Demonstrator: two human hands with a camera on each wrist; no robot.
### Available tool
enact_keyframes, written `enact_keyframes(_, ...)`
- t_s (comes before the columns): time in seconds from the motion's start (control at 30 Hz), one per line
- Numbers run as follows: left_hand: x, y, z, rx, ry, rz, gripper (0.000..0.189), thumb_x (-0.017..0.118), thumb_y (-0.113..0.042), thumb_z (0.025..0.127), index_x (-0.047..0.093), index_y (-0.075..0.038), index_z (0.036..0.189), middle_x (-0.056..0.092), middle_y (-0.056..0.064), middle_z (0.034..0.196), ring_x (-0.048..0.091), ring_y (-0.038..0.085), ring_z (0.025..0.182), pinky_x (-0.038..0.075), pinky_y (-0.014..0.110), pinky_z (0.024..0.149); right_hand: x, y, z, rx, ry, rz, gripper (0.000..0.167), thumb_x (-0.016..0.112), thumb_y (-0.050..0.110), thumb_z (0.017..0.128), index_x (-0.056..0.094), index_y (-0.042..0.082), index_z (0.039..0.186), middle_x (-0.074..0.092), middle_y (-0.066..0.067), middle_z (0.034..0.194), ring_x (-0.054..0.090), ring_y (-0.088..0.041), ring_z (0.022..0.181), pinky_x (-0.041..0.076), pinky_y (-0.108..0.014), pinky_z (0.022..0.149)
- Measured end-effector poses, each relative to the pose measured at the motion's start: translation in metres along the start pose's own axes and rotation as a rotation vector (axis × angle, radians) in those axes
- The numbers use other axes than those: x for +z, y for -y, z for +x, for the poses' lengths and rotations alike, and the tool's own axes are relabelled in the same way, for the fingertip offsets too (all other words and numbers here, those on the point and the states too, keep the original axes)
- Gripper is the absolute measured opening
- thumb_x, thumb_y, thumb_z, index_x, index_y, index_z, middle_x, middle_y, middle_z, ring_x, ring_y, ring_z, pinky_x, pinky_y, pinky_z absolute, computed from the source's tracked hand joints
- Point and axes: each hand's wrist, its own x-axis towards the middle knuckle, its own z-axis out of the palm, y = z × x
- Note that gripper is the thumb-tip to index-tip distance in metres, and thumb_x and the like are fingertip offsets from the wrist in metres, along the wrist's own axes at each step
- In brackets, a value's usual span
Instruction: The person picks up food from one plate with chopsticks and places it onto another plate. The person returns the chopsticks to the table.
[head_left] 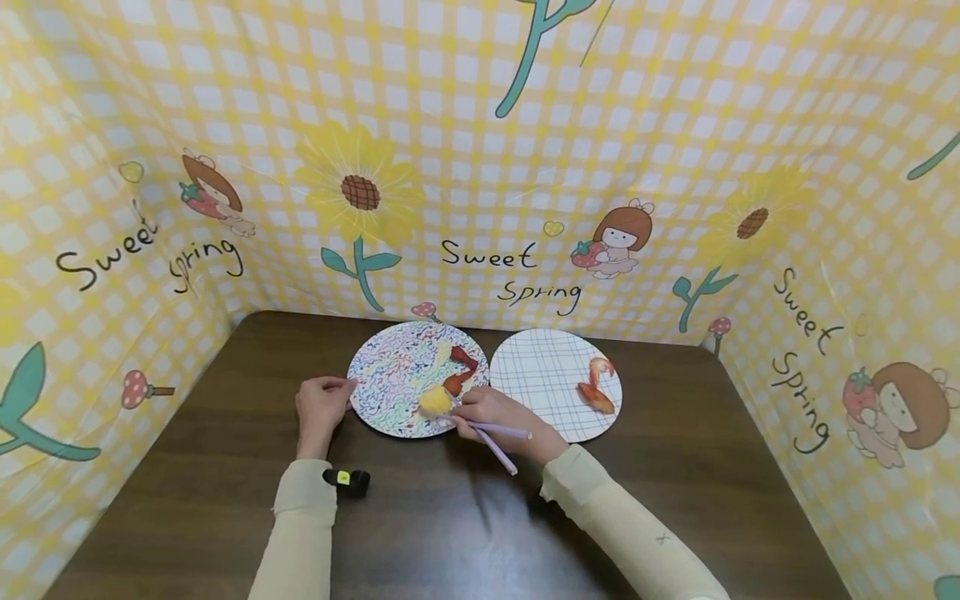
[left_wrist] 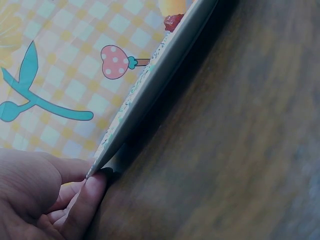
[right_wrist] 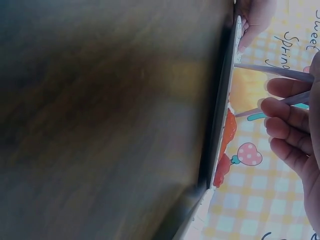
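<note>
My left hand (head_left: 322,408) pinches the left rim of a round plate (head_left: 378,375) with a multicoloured squiggle pattern. Thumb and fingers close on that rim in the left wrist view. My right hand (head_left: 501,407) holds a pair of lilac chopsticks (head_left: 501,430), tips reaching the same plate. In the right wrist view the tips lie on either side of a yellow food piece (right_wrist: 247,87), which appears to rest on the plate. Beside it are two reddish-brown drumstick-like pieces, one farther back (head_left: 463,358) and one nearer (head_left: 454,384). A paler yellow piece (head_left: 442,352) lies behind.
Right beside the patterned plate stands a white plate (head_left: 536,367) with a blue line grid. It bears an orange shrimp-like piece (head_left: 600,367) and a browned piece (head_left: 597,400). A yellow checked cloth (head_left: 465,167) walls the back and sides of the dark wooden table (head_left: 420,517).
</note>
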Motion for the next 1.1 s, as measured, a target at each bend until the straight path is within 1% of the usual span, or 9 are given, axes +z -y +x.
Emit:
enact_keyframes(0.17, -0.0006, 0.0014, 0.0004, -0.001, -0.003, -0.001, 0.038, 0.071, -0.030, 0.096, 0.074, 0.006, 0.110, 0.076, 0.021, 0.097, 0.069, 0.008, 0.061, 0.052, 0.022, 0.056, -0.0006, 0.0015, -0.0019, 0.019, 0.029, 0.021, 0.017, 0.061, 0.013, 0.098, 0.077, 0.009, 0.095, 0.065, 0.003, 0.083, 0.058, -0.009, 0.076, 0.049, -0.022, 0.071)
enact_keyframes(0.27, -0.0009, 0.0014, 0.0000, 0.000, -0.003, -0.002, 0.037, 0.071, -0.029, 0.096, 0.074, 0.005, 0.110, 0.077, 0.020, 0.096, 0.069, 0.008, 0.061, 0.051, 0.022, 0.056, -0.0004, 0.0021, -0.0026, 0.021, 0.032, 0.029, 0.019, 0.058, 0.013, 0.099, 0.077, 0.008, 0.095, 0.065, 0.002, 0.082, 0.057, -0.009, 0.074, 0.048, -0.021, 0.069)
enact_keyframes(0.53, -0.0008, 0.0022, -0.0017, 0.003, -0.012, 0.000, 0.036, 0.071, -0.028, 0.096, 0.074, 0.006, 0.110, 0.076, 0.021, 0.096, 0.069, 0.008, 0.061, 0.051, 0.023, 0.056, 0.0025, 0.0045, -0.0020, 0.025, 0.013, 0.043, 0.017, 0.061, 0.011, 0.098, 0.077, 0.006, 0.102, 0.066, -0.001, 0.087, 0.061, -0.012, 0.079, 0.051, -0.023, 0.074)
enact_keyframes(0.73, -0.0002, 0.0009, -0.0019, 0.008, -0.016, 0.005, 0.036, 0.071, -0.028, 0.096, 0.075, 0.005, 0.109, 0.077, 0.020, 0.094, 0.069, 0.009, 0.060, 0.051, 0.024, 0.056, 0.0037, 0.0039, -0.0005, 0.046, 0.000, 0.058, 0.016, 0.063, 0.011, 0.098, 0.077, 0.005, 0.104, 0.069, -0.002, 0.091, 0.063, -0.013, 0.083, 0.052, -0.025, 0.077)
enact_keyframes(0.97, 0.0003, 0.0012, 0.0001, 0.012, -0.020, 0.008, 0.036, 0.071, -0.028, 0.096, 0.075, 0.005, 0.109, 0.077, 0.020, 0.094, 0.068, 0.008, 0.060, 0.051, 0.024, 0.057, -0.0003, 0.0054, -0.0019, 0.054, -0.005, 0.063, 0.018, 0.063, 0.014, 0.099, 0.077, 0.005, 0.106, 0.071, -0.002, 0.094, 0.065, -0.012, 0.085, 0.053, -0.023, 0.078)
enact_keyframes(1.1, -0.0010, 0.0007, -0.0011, 0.013, -0.012, 0.004, 0.036, 0.071, -0.027, 0.096, 0.075, 0.006, 0.109, 0.077, 0.020, 0.094, 0.068, 0.008, 0.060, 0.050, 0.023, 0.056, -0.0061, 0.0091, -0.0041, 0.038, -0.039, 0.055, 0.017, 0.065, 0.014, 0.098, 0.078, 0.005, 0.105, 0.072, -0.002, 0.094, 0.066, -0.012, 0.085, 0.054, -0.024, 0.077)
